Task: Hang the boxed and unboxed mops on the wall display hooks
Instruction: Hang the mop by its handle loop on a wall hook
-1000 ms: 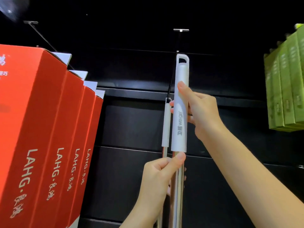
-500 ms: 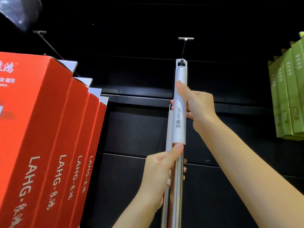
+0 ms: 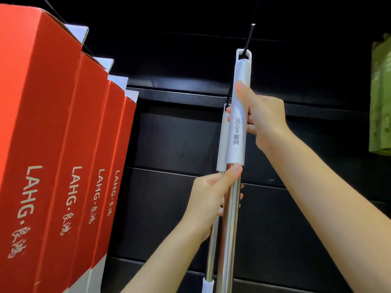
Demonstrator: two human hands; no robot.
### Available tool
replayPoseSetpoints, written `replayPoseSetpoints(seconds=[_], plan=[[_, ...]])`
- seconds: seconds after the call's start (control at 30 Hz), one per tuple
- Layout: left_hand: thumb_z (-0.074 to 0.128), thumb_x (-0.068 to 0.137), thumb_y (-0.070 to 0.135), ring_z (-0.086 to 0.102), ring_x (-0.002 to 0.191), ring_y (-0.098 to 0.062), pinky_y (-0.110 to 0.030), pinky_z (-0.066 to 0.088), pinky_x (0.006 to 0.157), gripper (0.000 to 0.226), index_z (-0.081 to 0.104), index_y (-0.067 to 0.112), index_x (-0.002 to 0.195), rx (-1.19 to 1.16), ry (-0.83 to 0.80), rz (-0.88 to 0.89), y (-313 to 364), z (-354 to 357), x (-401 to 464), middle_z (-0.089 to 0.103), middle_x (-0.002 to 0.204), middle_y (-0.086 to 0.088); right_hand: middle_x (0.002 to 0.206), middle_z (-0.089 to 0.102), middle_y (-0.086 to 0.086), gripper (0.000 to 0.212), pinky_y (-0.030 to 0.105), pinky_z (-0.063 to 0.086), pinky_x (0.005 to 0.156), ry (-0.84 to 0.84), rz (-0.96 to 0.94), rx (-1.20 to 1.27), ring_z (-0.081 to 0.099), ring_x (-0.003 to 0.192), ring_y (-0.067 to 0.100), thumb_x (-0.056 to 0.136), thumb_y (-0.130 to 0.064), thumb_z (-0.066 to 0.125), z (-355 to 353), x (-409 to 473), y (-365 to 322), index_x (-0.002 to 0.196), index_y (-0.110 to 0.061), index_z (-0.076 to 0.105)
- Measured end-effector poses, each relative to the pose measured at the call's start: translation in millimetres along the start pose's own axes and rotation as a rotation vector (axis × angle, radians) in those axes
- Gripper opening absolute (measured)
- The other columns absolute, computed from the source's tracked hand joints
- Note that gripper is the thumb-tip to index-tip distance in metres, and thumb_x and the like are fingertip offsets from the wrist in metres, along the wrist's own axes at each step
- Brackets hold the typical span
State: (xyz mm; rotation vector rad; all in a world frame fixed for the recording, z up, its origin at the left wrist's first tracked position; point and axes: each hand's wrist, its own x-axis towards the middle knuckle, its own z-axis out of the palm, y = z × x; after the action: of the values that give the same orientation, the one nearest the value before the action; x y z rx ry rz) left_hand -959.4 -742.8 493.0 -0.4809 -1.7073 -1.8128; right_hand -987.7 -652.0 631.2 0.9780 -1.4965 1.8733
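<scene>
Red boxes (image 3: 53, 134): four counted, marked LAHG, hanging in a row at far left on the wall display; judged to be boxed mops already placed.
Second mop (image 3: 222, 142): one, unboxed, white grip over a steel pole, hanging just behind and left of the mop in hand; its top appears caught on the same hook, further back.
Left hand (image 3: 209, 197): clenched round the steel pole of the front mop, thumb tip up against the lower edge of the white grip.
Front mop (image 3: 238, 132): one, unboxed, upright, white grip marked "weige"; the loop at its top sits around the hook wire.
Hook (image 3: 249, 38): one black wire peg visible, running from the dark wall (image 3: 179, 134) out toward the camera, its tip above the loop.
Right hand (image 3: 262, 119): grasping the white grip from the right, thumb laid along its front, fingers curled behind.
Green boxes (image 3: 380, 98): at far right edge, blurred; count cannot be told.
Progress: the loop is threaded, but both hands bear the mop; judged nearly hung, with sliding back and release left.
Remaining stock: nothing further to hang is in view.
</scene>
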Motion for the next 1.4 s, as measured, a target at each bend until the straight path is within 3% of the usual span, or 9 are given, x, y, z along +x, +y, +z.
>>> replayPoseSetpoints(seconds=[0.13,0.27,0.4,0.53,0.73,0.83,1.13,1.4], plan=[[0.061,0.075,0.059,0.065,0.063,-0.008,-0.023,0.054,0.060,0.046,0.071,0.015,0.081,0.053,-0.029,0.005,-10,-4,8,0.069,0.068,0.005,0.087,0.074,0.012,0.031,0.034,0.062,0.069,-0.007,-0.001,-0.043,0.073,0.067,0.015,0.083,-0.044,0.069,0,3,9,0.075,-0.015,0.064],[0.060,0.074,0.060,0.064,0.064,-0.006,-0.017,0.054,0.059,0.046,0.066,0.015,0.076,0.087,-0.037,0.055,-21,-8,19,0.065,0.067,0.005,0.085,0.074,0.013,0.043,0.031,0.062,0.064,0.003,-0.012,-0.058,0.073,0.063,0.014,0.083,-0.044,0.069,1,10,19,0.092,-0.002,0.065],[0.058,0.084,0.052,0.064,0.063,-0.004,-0.014,0.050,0.056,0.036,0.065,0.018,0.075,0.113,-0.046,0.032,-32,-12,36,0.065,0.069,0.004,0.081,0.074,0.010,0.037,0.029,0.061,0.062,-0.005,0.031,-0.099,0.073,0.065,0.015,0.084,-0.043,0.068,1,22,35,0.082,-0.006,0.067],[0.054,0.088,0.050,0.063,0.063,-0.004,-0.012,0.047,0.052,0.037,0.065,0.017,0.079,0.144,-0.036,0.002,-45,-15,53,0.064,0.072,0.003,0.089,0.074,0.013,0.049,0.029,0.061,0.062,0.018,0.086,-0.107,0.074,0.070,0.018,0.083,-0.042,0.070,5,35,54,0.099,0.004,0.066],[0.054,0.088,0.051,0.061,0.055,0.001,-0.008,0.042,0.047,0.045,0.067,0.009,0.084,0.147,0.023,-0.014,-65,-18,73,0.065,0.074,-0.001,0.096,0.072,0.020,0.058,0.047,0.058,0.082,0.026,0.120,-0.164,0.072,0.085,0.032,0.082,-0.043,0.068,11,50,79,0.105,0.010,0.064],[0.053,0.088,0.053,0.065,0.066,-0.004,-0.012,0.045,0.055,0.048,0.069,0.008,0.089,0.175,0.069,-0.035,-73,-19,81,0.068,0.078,-0.001,0.101,0.069,0.024,0.060,0.051,0.056,0.084,0.027,0.108,-0.183,0.069,0.092,0.038,0.083,-0.044,0.067,13,57,90,0.104,0.012,0.062],[0.052,0.090,0.053,0.066,0.084,-0.013,-0.029,0.051,0.076,0.043,0.070,0.014,0.094,0.266,0.127,-0.092,-92,-21,107,0.070,0.092,-0.003,0.091,0.072,0.016,0.052,0.048,0.057,0.084,0.030,0.139,-0.197,0.071,0.086,0.032,0.083,-0.046,0.067,18,77,124,0.095,0.004,0.068],[0.050,0.090,0.054,0.067,0.086,-0.018,-0.030,0.051,0.078,0.045,0.069,0.013,0.091,0.277,0.153,-0.103,-106,-19,121,0.071,0.091,-0.006,0.092,0.072,0.017,0.050,0.047,0.058,0.083,0.035,0.137,-0.169,0.071,0.085,0.031,0.081,-0.046,0.069,18,92,145,0.092,0.002,0.068]])
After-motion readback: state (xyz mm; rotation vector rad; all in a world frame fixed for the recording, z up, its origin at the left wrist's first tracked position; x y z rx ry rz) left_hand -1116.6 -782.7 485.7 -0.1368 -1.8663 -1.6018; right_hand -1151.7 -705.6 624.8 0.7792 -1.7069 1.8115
